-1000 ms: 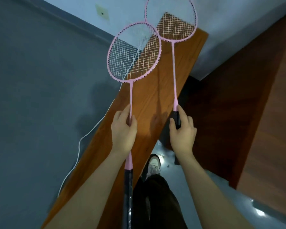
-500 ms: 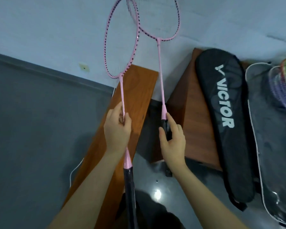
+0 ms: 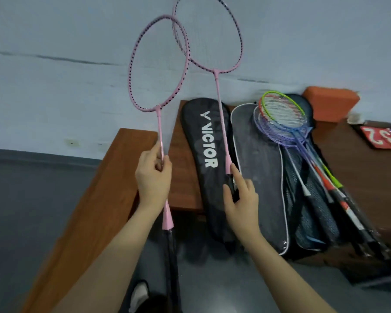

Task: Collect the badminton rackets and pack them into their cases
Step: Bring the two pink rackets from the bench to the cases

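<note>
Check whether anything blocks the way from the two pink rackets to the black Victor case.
No object lies between them. The left hand and right hand hold the pink rackets just over the Victor case. The case looks closed; its zipper isn't visible.

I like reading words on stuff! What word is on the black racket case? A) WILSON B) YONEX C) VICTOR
C: the black racket case, lying on the wooden bench, has VICTOR printed along it in white letters.
</note>
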Tool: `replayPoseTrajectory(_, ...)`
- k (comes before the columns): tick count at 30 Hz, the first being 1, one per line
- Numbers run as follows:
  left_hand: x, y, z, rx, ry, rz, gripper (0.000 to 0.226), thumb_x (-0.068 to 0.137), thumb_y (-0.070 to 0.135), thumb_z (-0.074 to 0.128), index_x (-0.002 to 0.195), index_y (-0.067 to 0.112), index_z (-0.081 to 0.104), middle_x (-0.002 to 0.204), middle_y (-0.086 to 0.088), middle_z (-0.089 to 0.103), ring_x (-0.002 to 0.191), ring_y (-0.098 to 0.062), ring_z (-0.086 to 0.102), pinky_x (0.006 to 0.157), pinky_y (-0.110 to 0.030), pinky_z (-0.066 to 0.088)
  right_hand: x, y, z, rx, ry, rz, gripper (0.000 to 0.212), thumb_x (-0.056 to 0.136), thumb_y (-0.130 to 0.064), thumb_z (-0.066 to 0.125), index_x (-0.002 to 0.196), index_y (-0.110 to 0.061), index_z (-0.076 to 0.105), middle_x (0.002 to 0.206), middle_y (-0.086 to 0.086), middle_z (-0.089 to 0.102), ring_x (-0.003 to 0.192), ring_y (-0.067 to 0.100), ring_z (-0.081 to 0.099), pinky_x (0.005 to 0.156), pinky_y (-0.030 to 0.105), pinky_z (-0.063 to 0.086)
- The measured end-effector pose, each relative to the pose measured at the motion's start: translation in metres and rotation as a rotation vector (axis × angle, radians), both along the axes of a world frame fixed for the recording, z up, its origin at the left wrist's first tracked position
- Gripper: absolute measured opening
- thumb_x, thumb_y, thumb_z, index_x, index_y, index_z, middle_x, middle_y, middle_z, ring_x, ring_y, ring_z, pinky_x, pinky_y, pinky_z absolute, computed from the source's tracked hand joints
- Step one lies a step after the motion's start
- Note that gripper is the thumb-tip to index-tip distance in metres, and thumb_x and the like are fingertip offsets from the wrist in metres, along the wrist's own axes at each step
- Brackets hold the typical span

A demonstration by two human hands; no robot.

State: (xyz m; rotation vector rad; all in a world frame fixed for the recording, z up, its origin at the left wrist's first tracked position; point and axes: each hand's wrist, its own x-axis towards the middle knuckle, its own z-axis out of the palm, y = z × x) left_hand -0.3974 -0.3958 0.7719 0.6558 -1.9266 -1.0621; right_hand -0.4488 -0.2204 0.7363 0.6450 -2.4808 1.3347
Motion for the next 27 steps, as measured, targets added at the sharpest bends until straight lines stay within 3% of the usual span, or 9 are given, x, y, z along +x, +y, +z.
replayPoseTrajectory(3, -0.018, 0.047, 0.006, -0.017, 0.009, -0.038, 0.038, 0.087, 0.004, 0.057, 0.124, 0.015, 0.057, 0.072, 0.011, 0.041, 0.063, -0.003, 0.044, 0.064, -0.004, 0.037, -0.016, 0.054, 0.005, -0.016, 0.004, -0.051, 0.053, 0.086, -0.024, 0.052, 0.138, -0.030, 0.042, 0.077, -0.013, 0.040, 0.064, 0.016, 0.047, 0.069, 0.046, 0.047)
replayPoseTrajectory(9, -0.068, 0.111, 0.006, -0.010, -0.036, -0.109, 0.039, 0.088, 0.006, 0.057, 0.125, 0.015, 0.057, 0.075, 0.007, 0.044, 0.067, 0.001, 0.047, 0.066, -0.003, 0.035, -0.062, 0.125, 0.001, -0.049, -0.034, -0.148, 0.052, 0.087, -0.027, 0.053, 0.137, -0.036, 0.042, 0.081, 0.001, 0.048, 0.061, 0.021, 0.049, 0.064, 0.049, 0.047)
replayPoseTrajectory(13, -0.118, 0.134, 0.007, -0.015, -0.032, -0.141, 0.037, 0.087, 0.005, 0.057, 0.123, 0.013, 0.058, 0.080, -0.004, 0.050, 0.066, -0.006, 0.046, 0.070, -0.014, 0.038, -0.104, 0.154, -0.004, -0.059, -0.035, -0.200, 0.054, 0.088, -0.016, 0.058, 0.137, -0.033, 0.043, 0.077, -0.003, 0.046, 0.059, 0.023, 0.047, 0.063, 0.050, 0.046)
replayPoseTrajectory(17, -0.178, 0.153, 0.000, 0.011, -0.033, -0.145, 0.037, 0.084, 0.000, 0.058, 0.120, 0.009, 0.060, 0.076, -0.008, 0.046, 0.062, -0.012, 0.043, 0.066, -0.013, 0.033, -0.157, 0.182, -0.006, 0.006, -0.006, -0.237, 0.053, 0.088, -0.019, 0.056, 0.137, -0.035, 0.043, 0.091, 0.008, 0.057, 0.064, 0.025, 0.047, 0.068, 0.047, 0.047)
replayPoseTrajectory(21, -0.233, 0.176, -0.006, 0.081, -0.058, -0.181, 0.038, 0.085, 0.002, 0.058, 0.122, 0.010, 0.059, 0.081, -0.002, 0.046, 0.064, -0.006, 0.045, 0.072, -0.016, 0.037, -0.204, 0.213, -0.003, 0.096, 0.024, -0.265, 0.050, 0.084, -0.021, 0.052, 0.134, -0.024, 0.050, 0.077, -0.005, 0.044, 0.060, 0.019, 0.043, 0.062, 0.038, 0.042)
replayPoseTrajectory(27, -0.284, 0.204, -0.016, 0.075, -0.090, -0.209, 0.038, 0.086, 0.002, 0.058, 0.123, 0.010, 0.059, 0.082, -0.004, 0.046, 0.065, 0.001, 0.047, 0.068, 0.001, 0.032, -0.244, 0.248, -0.022, 0.184, -0.044, -0.224, 0.048, 0.088, -0.017, 0.055, 0.135, -0.024, 0.049, 0.072, -0.011, 0.041, 0.056, 0.018, 0.044, 0.060, 0.032, 0.033)
